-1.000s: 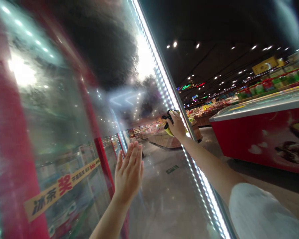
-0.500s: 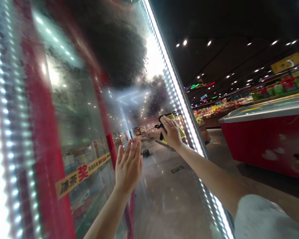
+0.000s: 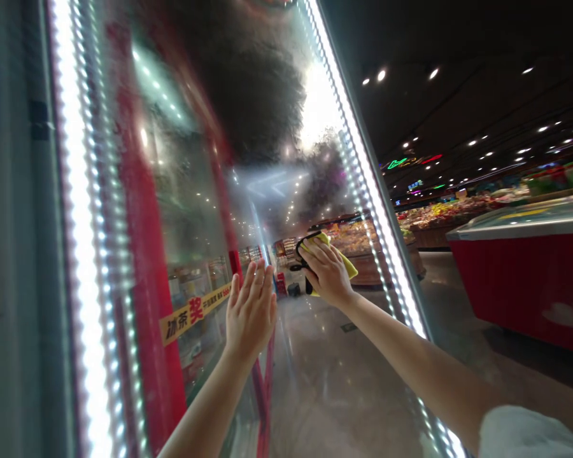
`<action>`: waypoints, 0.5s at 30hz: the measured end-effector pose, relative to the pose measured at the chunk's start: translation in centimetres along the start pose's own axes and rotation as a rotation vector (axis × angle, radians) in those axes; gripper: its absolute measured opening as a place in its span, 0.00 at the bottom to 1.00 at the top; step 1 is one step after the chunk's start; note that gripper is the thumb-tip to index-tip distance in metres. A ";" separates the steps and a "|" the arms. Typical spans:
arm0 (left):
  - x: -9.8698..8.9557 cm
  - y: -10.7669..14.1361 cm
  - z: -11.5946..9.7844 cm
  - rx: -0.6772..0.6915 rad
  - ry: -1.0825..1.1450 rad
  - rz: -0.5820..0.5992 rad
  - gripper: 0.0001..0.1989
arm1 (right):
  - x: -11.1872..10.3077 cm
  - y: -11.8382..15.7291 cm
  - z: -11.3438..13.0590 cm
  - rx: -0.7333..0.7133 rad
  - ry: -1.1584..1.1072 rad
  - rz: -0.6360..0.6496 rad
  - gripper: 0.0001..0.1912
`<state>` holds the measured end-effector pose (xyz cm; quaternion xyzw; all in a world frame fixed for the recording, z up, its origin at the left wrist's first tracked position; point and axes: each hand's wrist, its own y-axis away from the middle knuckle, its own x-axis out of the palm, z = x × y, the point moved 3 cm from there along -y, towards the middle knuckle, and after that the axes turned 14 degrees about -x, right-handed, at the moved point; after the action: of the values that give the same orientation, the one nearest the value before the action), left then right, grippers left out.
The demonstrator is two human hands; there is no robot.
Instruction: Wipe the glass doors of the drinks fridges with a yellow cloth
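Observation:
A glass door (image 3: pixel 277 146) stands in front of me, misted over its upper part. My right hand (image 3: pixel 328 270) presses a folded yellow cloth (image 3: pixel 349 267) with black trim against the pane, its fingers lying over the cloth. A black loop (image 3: pixel 297 268) sticks out on the cloth's left side. Lower and to the left, my left hand (image 3: pixel 251 305) is held up with its fingers stretched and palm toward the glass. Nothing shows in it. Whether it touches the pane I cannot tell.
Bright light strips run along the door's left edge (image 3: pixel 88 254) and right edge (image 3: pixel 363 152). A red-framed case with a yellow label strip (image 3: pixel 195 312) shows at left. At right stands a red chest freezer (image 3: pixel 520 280); produce displays (image 3: pixel 458 216) lie beyond.
The view has turned left, bringing more of the door's left edge in. My right hand and the cloth have shifted left across the glass, away from the right light strip. My left hand stays raised.

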<state>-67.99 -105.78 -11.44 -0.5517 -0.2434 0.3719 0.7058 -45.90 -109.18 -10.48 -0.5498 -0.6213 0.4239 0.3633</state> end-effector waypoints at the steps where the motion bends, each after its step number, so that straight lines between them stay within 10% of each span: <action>1: -0.2 0.2 0.3 0.001 -0.002 -0.001 0.39 | -0.2 0.6 0.4 -0.019 -0.009 0.018 0.24; 8: -2.3 1.2 2.7 0.016 -0.063 0.021 0.39 | 0.7 -1.9 1.2 0.302 0.015 -0.087 0.24; 15: -4.0 1.9 4.3 -0.007 -0.114 0.039 0.39 | 0.9 -3.0 6.7 -0.075 -0.098 0.048 0.24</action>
<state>-74.13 -106.14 -11.81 -0.5367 -0.2740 0.4154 0.6814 -53.26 -109.20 -10.24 -0.5562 -0.6404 0.4355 0.3014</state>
